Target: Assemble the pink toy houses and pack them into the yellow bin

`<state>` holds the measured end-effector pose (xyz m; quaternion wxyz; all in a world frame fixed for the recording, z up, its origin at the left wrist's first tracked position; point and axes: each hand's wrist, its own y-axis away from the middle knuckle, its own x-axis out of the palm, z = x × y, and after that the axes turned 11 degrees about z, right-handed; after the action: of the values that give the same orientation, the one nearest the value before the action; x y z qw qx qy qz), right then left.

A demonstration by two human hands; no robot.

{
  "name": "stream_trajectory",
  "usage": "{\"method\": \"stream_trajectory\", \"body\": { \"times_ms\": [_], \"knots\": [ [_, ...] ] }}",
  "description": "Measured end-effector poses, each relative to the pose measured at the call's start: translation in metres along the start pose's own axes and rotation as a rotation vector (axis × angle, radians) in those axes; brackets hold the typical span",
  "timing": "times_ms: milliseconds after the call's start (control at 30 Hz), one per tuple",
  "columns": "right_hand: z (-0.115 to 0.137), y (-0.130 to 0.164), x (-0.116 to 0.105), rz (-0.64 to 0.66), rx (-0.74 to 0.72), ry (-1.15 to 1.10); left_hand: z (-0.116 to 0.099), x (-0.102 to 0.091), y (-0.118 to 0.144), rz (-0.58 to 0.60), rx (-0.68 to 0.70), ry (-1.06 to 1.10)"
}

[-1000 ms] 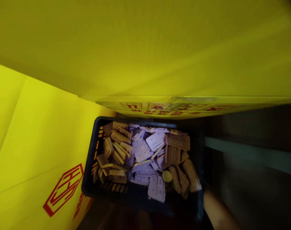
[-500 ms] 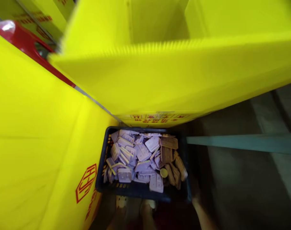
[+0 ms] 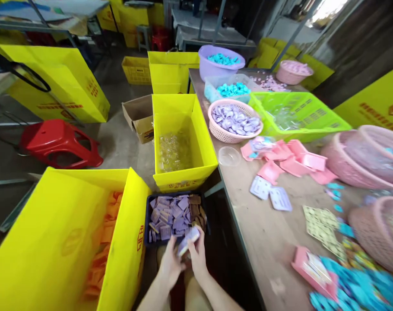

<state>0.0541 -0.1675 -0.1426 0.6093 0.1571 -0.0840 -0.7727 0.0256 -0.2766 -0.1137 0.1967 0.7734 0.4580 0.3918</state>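
Note:
A dark blue crate (image 3: pixel 147 224) full of flat purple plastic pieces (image 3: pixel 173 214) sits on the floor between a yellow box and the table. Just in front of it my left hand (image 3: pixel 169 264) and my right hand (image 3: pixel 198 257) meet around a small stack of purple pieces (image 3: pixel 188 240). Both hands are closed on the stack, which is held over the crate's near edge. My forearms reach in from the bottom of the view.
A yellow box with orange parts (image 3: pixel 106 233) stands at left, and another yellow box with clear parts (image 3: pixel 173 149) stands behind the crate. The wooden table (image 3: pixel 264 224) at right carries pink trays, purple cards, several baskets and a green crate (image 3: pixel 300 114). A red seat (image 3: pixel 58 142) lies on the floor.
The view has lifted from close over the crate to the whole workplace. Both hands have come into view, and they now hold a stack of purple pieces by the crate.

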Motion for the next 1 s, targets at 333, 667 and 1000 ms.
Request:
{"method": "stream_trajectory", "body": {
  "times_ms": [333,667,1000],
  "knots": [
    [0.23,0.009,-0.035,0.099,-0.376,0.061,-0.175,0.063,0.095,-0.439,0.695,-0.399],
    [0.279,0.04,-0.046,0.062,-0.234,0.106,-0.198,0.07,0.129,-0.169,0.73,-0.809],
    [0.192,0.05,-0.055,0.114,0.301,-0.27,-0.15,0.054,0.095,-0.213,0.577,-1.066]
  ]
}}
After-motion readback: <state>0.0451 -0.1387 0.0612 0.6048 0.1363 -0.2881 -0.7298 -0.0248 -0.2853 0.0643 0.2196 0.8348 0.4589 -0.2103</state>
